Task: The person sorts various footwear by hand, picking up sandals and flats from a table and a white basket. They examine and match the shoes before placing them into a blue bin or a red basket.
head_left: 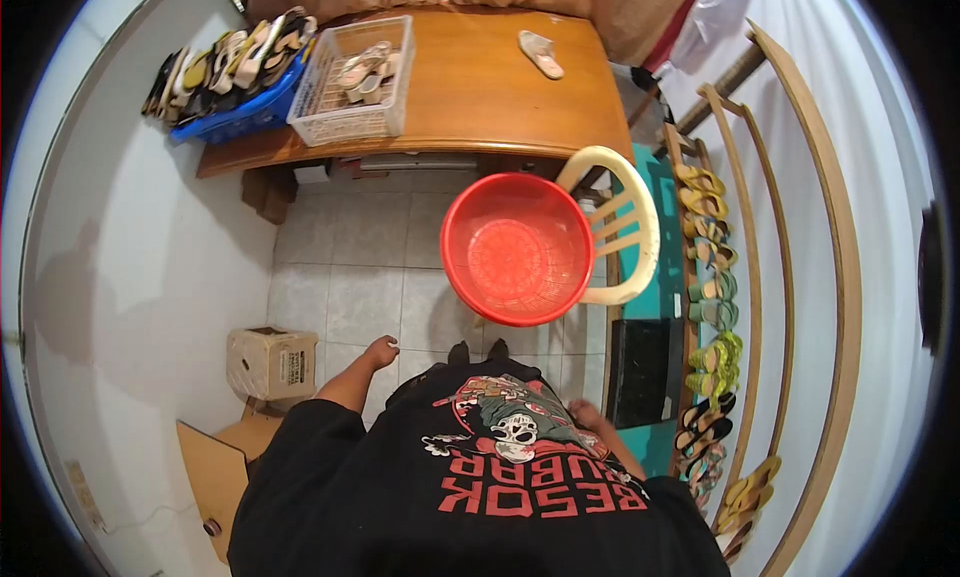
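Observation:
My left hand [382, 352] hangs beside my body over the tiled floor, its fingers curled in and nothing visible in them. My right hand [588, 415] is close against the front of my black shirt [400, 487]. It is partly hidden, and its fingers do not show clearly. Ahead of me a red plastic basin [510, 252] rests at a cream plastic chair [635, 227], apart from both hands. Its inside shows a perforated-looking pattern and no contents. On the wooden desk [480, 87] lies a single pale slipper [541, 55].
A white plastic crate [350, 127] with sandals and a blue basket [235, 117] heaped with shoes stand at the desk's left. Cardboard boxes [262, 362] are on my left. A wooden rack [675, 277] with several pairs of sandals runs along my right.

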The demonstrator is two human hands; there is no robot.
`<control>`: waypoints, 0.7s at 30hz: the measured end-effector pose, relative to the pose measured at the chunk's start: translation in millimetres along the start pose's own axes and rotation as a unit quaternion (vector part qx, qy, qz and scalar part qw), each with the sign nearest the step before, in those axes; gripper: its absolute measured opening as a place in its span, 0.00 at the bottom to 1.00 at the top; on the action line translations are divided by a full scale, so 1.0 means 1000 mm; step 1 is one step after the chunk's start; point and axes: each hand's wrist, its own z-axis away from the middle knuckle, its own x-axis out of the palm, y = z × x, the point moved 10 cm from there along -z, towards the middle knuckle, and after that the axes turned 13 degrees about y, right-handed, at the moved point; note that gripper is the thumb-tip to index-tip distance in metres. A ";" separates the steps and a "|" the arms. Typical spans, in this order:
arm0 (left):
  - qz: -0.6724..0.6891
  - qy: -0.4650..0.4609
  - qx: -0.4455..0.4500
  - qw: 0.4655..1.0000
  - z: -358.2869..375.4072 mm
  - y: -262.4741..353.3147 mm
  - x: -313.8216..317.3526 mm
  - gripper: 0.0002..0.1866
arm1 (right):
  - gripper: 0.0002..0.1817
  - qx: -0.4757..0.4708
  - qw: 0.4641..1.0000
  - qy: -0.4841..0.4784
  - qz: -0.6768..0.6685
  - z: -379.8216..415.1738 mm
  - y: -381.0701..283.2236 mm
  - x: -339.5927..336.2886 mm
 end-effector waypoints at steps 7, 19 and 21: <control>0.137 0.008 -0.148 0.979 0.055 -0.065 0.028 0.23 | 0.19 -0.079 0.991 -0.107 -0.002 -0.062 -0.209 0.010; 0.195 0.020 -0.116 0.974 0.101 -0.029 0.027 0.20 | 0.14 -0.358 0.910 -0.209 0.012 -0.020 -0.278 0.160; 0.242 0.012 -0.153 0.958 0.098 -0.041 0.029 0.20 | 0.13 -0.424 0.884 -0.192 0.041 -0.050 -0.253 0.171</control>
